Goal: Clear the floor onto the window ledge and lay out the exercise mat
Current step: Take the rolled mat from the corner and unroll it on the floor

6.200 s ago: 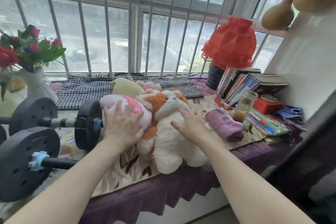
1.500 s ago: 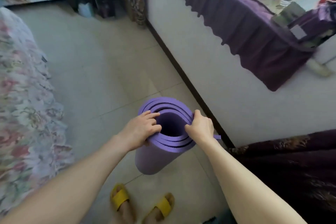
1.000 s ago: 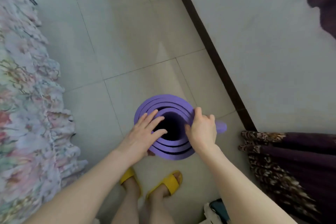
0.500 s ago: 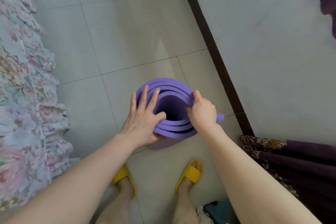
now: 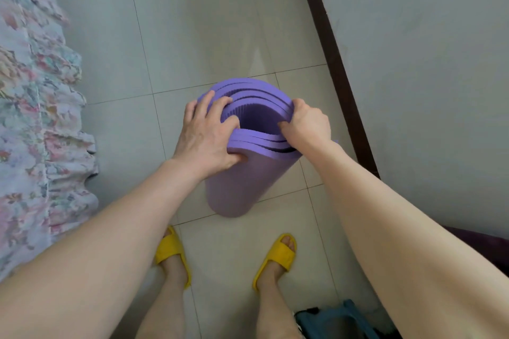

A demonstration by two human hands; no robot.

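Seen from above, a rolled purple exercise mat (image 5: 242,173) stands on end on a pale tiled floor (image 5: 192,22), its open spiral top facing the camera. Both bare hands grip that top rim. The left hand (image 5: 206,135) sits on the mat's left side, fingers (image 5: 205,104) spread narrowly over the outer layers and thumb pressed against the outside of the roll. The right hand (image 5: 308,124) is on the mat's right side, fingers curled tight around several layers of the rim.

Just below the mat, nearer the camera, are two feet in yellow slippers (image 5: 276,257), one either side of the roll's base. Left of the mat, a floral bedspread (image 5: 35,118) hangs down to the floor. Right of the mat, a dark skirting strip (image 5: 334,63) runs along the foot of a plain white wall (image 5: 427,63). Below and right of the mat, at the bottom edge, part of a teal object (image 5: 338,319) shows; what it is cannot be told. No brand, label or writing can be read on anything.
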